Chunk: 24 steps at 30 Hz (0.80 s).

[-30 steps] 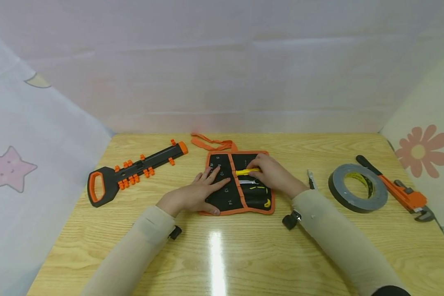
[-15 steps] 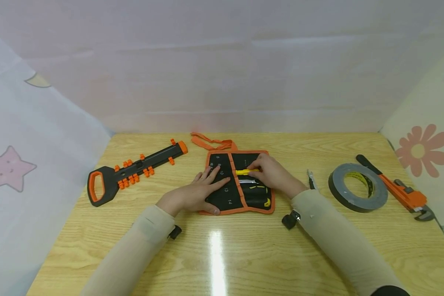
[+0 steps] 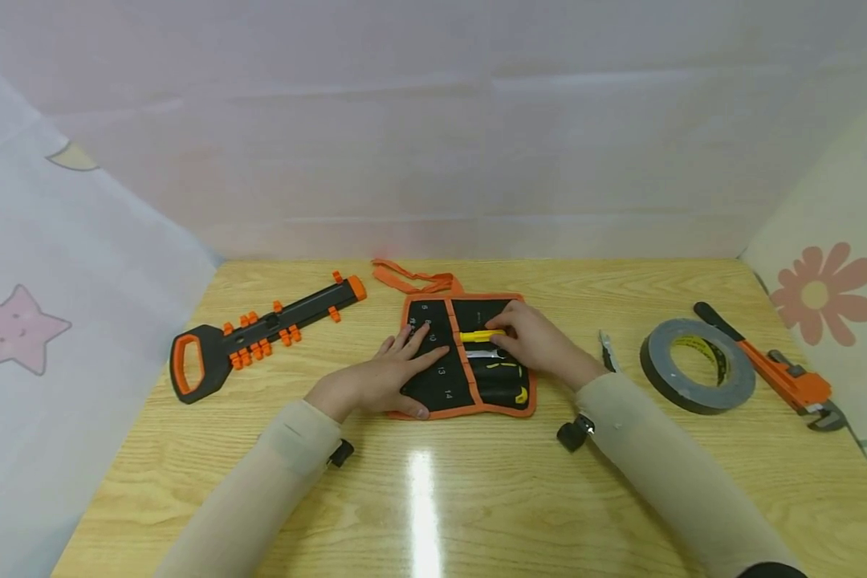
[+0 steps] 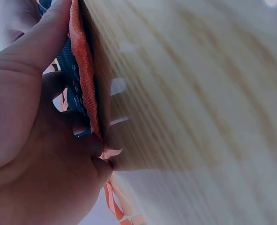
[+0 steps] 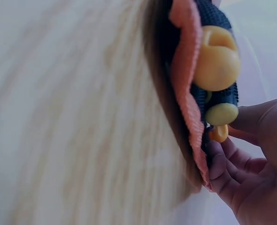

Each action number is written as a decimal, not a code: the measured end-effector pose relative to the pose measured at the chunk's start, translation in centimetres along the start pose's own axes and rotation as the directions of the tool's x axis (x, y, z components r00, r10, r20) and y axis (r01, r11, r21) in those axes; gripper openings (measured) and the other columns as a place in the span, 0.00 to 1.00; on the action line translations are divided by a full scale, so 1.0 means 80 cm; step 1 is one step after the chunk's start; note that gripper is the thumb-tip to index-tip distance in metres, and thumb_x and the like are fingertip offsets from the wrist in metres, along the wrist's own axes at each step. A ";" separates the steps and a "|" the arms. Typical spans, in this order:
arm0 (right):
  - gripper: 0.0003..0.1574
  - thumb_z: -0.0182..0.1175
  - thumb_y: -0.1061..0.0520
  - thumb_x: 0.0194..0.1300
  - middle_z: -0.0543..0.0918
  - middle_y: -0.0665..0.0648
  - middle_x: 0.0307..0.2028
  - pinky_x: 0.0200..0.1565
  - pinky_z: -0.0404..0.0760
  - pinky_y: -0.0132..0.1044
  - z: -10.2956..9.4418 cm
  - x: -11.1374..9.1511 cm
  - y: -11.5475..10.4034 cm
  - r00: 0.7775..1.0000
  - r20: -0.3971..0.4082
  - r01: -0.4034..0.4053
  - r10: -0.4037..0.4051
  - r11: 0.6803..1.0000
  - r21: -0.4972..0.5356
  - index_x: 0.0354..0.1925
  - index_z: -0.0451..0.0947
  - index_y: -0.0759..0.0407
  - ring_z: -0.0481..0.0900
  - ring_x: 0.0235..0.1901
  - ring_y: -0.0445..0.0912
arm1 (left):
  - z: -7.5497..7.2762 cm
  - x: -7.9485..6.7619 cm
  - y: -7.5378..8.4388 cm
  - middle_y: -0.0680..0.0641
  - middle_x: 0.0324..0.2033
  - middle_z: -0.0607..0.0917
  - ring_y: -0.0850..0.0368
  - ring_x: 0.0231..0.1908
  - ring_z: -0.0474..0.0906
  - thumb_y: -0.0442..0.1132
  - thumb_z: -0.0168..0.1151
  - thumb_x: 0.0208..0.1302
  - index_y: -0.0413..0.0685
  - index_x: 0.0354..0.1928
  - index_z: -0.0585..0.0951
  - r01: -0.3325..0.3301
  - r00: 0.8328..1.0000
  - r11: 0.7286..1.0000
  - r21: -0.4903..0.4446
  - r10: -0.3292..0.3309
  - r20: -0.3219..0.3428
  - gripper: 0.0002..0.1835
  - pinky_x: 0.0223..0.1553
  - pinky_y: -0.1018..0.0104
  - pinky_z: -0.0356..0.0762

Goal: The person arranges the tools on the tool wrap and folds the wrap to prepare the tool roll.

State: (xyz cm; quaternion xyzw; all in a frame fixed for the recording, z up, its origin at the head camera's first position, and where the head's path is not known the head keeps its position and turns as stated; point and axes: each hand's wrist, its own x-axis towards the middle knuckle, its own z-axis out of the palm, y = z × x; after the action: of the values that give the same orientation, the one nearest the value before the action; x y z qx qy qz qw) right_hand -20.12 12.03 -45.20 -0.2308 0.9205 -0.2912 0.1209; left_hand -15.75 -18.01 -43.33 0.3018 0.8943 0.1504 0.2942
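A black tool pouch (image 3: 448,405) with orange edging lies unrolled on the table, its left half printed with numbers. My left hand (image 3: 386,377) rests on that half with fingers spread; in the left wrist view the thumb lies along the orange edge. My right hand (image 3: 538,341) pinches a slim yellow tool (image 3: 473,336) at the pouch's upper right pocket. Its far end is hidden under my fingers. Just below it a silver wrench (image 3: 482,354) shows. Lower down, the pockets hold black-and-yellow handles (image 3: 522,396); in the right wrist view a rounded yellow handle end (image 5: 218,65) sticks out.
An orange strap (image 3: 412,277) trails behind the pouch. To the left lies a black rack (image 3: 311,309) with orange clips. On the right are a small cutter-like tool (image 3: 607,351), a grey tape roll (image 3: 668,381) and an orange pipe wrench (image 3: 773,369). Fabric walls surround the wooden table (image 3: 332,522).
My right wrist and forearm have shifted slightly to the right, with the fingers still on the yellow tool. The left hand and pouch stay in place.
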 end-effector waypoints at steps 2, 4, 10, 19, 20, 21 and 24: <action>0.21 0.63 0.56 0.81 0.81 0.61 0.51 0.45 0.79 0.43 -0.002 -0.004 0.001 1.000 -0.009 0.001 0.000 1.000 0.009 0.65 0.85 0.62 0.77 0.42 0.49 | 0.000 0.001 0.000 0.45 0.87 0.26 0.36 0.86 0.20 0.61 0.71 0.69 0.68 0.89 0.45 -0.002 1.000 1.000 0.000 0.002 0.000 0.57 0.86 0.35 0.31; 0.20 0.63 0.56 0.81 0.82 0.61 0.52 0.45 0.80 0.43 -0.004 -0.009 0.002 1.000 -0.020 0.002 -0.001 1.000 0.019 0.65 0.84 0.62 0.78 0.42 0.49 | 0.001 0.001 -0.001 0.45 0.87 0.26 0.36 0.86 0.20 0.61 0.71 0.69 0.67 0.89 0.46 -0.004 1.000 1.000 -0.002 0.004 -0.001 0.57 0.86 0.34 0.31; 0.19 0.63 0.56 0.80 0.83 0.60 0.50 0.41 0.80 0.42 -0.014 -0.025 0.001 0.999 -0.050 0.006 -0.005 1.000 0.026 0.63 0.85 0.62 0.78 0.39 0.47 | 0.000 0.000 -0.001 0.45 0.87 0.26 0.36 0.86 0.20 0.61 0.72 0.68 0.68 0.89 0.45 0.000 1.000 1.000 -0.005 0.000 0.001 0.57 0.86 0.35 0.30; 0.16 0.64 0.57 0.80 0.86 0.58 0.46 0.45 0.84 0.44 -0.022 -0.049 0.008 0.996 -0.086 0.022 -0.017 0.998 0.063 0.58 0.87 0.62 0.83 0.42 0.47 | 0.001 0.002 -0.003 0.45 0.88 0.28 0.37 0.86 0.21 0.60 0.73 0.68 0.67 0.89 0.46 -0.014 1.000 1.000 -0.026 0.013 -0.006 0.58 0.86 0.34 0.30; 0.15 0.64 0.57 0.80 0.86 0.57 0.46 0.45 0.84 0.44 -0.023 -0.051 0.010 0.996 -0.092 0.023 -0.017 0.998 0.066 0.58 0.88 0.62 0.83 0.41 0.46 | 0.001 0.002 -0.004 0.45 0.88 0.28 0.37 0.86 0.21 0.60 0.73 0.68 0.67 0.89 0.47 -0.015 1.000 1.000 -0.026 0.015 -0.010 0.58 0.86 0.34 0.30; 0.15 0.64 0.57 0.80 0.86 0.57 0.45 0.44 0.84 0.43 -0.023 -0.055 0.011 0.995 -0.098 0.022 -0.015 0.998 0.066 0.57 0.88 0.62 0.83 0.41 0.46 | 0.002 0.001 -0.004 0.45 0.88 0.29 0.37 0.86 0.21 0.60 0.73 0.68 0.67 0.89 0.47 -0.015 1.000 1.000 -0.024 0.015 -0.012 0.58 0.86 0.34 0.30; 0.15 0.64 0.57 0.80 0.86 0.56 0.44 0.44 0.84 0.42 -0.027 -0.065 0.014 0.993 -0.119 0.017 -0.010 0.998 0.059 0.58 0.88 0.63 0.83 0.40 0.46 | 0.002 0.001 -0.006 0.44 0.88 0.30 0.36 0.87 0.23 0.61 0.73 0.68 0.67 0.89 0.47 -0.014 1.000 1.000 -0.005 0.014 -0.023 0.57 0.85 0.34 0.32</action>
State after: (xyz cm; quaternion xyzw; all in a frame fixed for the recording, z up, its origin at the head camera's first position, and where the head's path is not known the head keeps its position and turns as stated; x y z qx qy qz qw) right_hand -16.82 16.46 -43.70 -0.2157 0.9153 -0.3327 0.0711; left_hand -15.94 -18.29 -43.71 0.3054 0.8952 0.1583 0.2835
